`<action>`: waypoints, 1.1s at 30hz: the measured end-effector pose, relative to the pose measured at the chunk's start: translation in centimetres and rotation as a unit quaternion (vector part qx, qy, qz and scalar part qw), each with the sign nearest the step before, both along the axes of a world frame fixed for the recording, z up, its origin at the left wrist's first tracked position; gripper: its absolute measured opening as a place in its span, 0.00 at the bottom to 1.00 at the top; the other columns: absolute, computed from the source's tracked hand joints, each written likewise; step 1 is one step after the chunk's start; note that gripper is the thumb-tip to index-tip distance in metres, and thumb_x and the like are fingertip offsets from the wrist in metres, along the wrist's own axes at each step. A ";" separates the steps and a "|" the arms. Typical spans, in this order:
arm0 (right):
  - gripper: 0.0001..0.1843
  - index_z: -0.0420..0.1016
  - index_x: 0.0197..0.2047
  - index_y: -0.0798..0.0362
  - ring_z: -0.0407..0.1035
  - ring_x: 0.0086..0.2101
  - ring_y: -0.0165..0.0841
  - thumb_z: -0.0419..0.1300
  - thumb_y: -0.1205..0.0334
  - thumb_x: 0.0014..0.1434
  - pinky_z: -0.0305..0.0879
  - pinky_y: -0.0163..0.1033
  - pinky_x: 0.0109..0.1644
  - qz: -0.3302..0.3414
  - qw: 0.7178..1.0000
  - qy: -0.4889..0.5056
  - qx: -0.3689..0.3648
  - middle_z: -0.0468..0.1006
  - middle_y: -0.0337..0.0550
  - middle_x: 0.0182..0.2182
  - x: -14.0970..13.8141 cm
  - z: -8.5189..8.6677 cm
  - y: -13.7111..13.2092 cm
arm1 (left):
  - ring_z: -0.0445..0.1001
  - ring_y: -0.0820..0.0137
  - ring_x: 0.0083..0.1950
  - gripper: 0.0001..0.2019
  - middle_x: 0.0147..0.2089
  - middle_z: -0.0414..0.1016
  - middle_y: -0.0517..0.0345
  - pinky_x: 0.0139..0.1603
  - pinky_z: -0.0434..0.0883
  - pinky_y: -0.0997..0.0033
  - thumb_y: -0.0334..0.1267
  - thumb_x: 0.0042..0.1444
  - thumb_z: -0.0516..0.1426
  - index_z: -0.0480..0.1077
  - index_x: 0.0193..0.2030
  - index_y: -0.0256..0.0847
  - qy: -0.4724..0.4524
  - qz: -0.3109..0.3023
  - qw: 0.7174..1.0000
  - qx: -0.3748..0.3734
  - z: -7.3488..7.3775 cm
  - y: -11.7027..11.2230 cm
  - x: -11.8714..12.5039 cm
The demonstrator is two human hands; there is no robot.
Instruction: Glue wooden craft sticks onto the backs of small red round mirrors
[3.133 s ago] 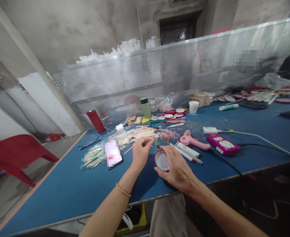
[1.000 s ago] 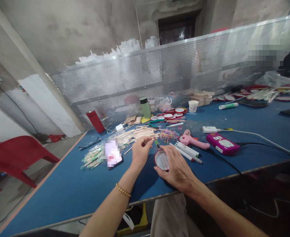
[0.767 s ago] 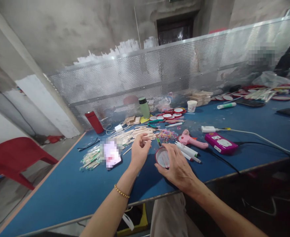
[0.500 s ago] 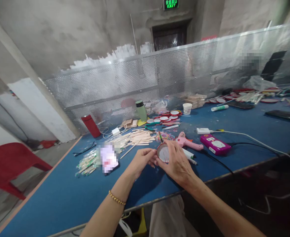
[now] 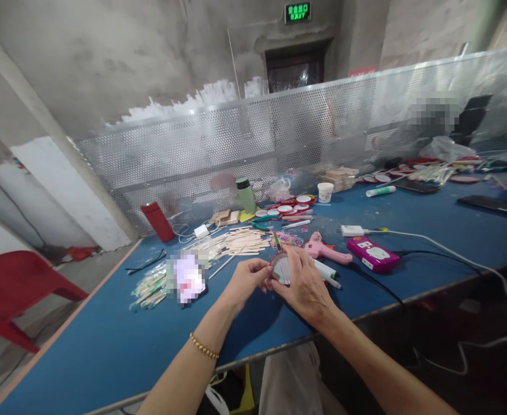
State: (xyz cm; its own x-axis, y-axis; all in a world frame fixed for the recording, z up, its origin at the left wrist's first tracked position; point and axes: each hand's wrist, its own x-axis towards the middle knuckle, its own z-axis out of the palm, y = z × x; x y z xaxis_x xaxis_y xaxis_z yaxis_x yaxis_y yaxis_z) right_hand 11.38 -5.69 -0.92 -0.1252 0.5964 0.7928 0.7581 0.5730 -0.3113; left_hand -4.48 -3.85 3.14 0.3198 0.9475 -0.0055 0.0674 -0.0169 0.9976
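While the right hand [image 5: 306, 283] curls around the disc [image 5: 282, 268] from its right side, thumb at the near edge and fingers over the far one, the left hand [image 5: 248, 283] brings thumb and fingertips narrowly together at its left rim. Whether those tips pinch the rim or merely touch it, I cannot tell. The disc sits tilted between both hands, above the table [image 5: 158, 340], with a coloured tab [image 5: 277, 241] beyond its far edge.

It looks light and fairly stiff, its smooth face probably slippery; the rim seems the surer hold, with little pressure on the face in case that is fragile.

The right fingers cover much of its right side, and its underside is hidden. Pale streaks cross the face: strings or reflections, too fine to settle. How the tab joins the disc is unclear, and the right hand partly blocks the pens [image 5: 328, 272].
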 end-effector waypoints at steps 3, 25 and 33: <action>0.43 0.49 0.67 0.56 0.64 0.55 0.52 0.67 0.58 0.55 0.67 0.60 0.56 0.005 1.000 0.001 0.000 0.68 0.61 0.54 0.0 0.2 0.0 | 0.67 0.77 0.20 0.19 0.22 0.73 0.58 0.23 0.65 0.76 0.51 0.40 0.68 0.72 0.27 0.35 -0.013 0.011 1.000 -0.007 -0.1 0.1 0.1; 0.20 0.62 0.23 0.51 0.60 0.24 0.31 0.50 0.65 0.69 0.50 0.39 0.32 -0.020 0.995 -0.068 0.064 0.66 0.38 0.20 2.3 -2.0 -4.9 | 0.72 0.76 0.20 0.13 0.21 0.74 0.59 0.20 0.65 0.79 0.42 0.47 0.65 0.70 0.28 0.34 0.030 0.085 0.996 0.002 -1.1 1.9 -1.1; 0.20 0.62 0.23 0.51 0.62 0.24 0.31 0.49 0.64 0.70 0.50 0.39 0.33 -0.030 0.995 -0.080 0.050 0.67 0.38 0.20 2.3 -2.0 -4.9 | 0.71 0.77 0.19 0.10 0.20 0.73 0.60 0.19 0.63 0.81 0.39 0.48 0.64 0.71 0.28 0.34 0.043 0.102 0.994 0.017 -1.5 2.4 -1.4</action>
State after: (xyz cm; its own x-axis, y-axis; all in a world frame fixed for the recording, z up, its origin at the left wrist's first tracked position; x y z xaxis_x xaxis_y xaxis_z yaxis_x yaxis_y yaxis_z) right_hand 13.69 -10.57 -2.92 -0.2204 0.5261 0.8213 0.8272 0.5470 -0.1284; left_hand -5.87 -1.43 1.66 0.1206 0.9927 0.0088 0.1583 -0.0280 0.9870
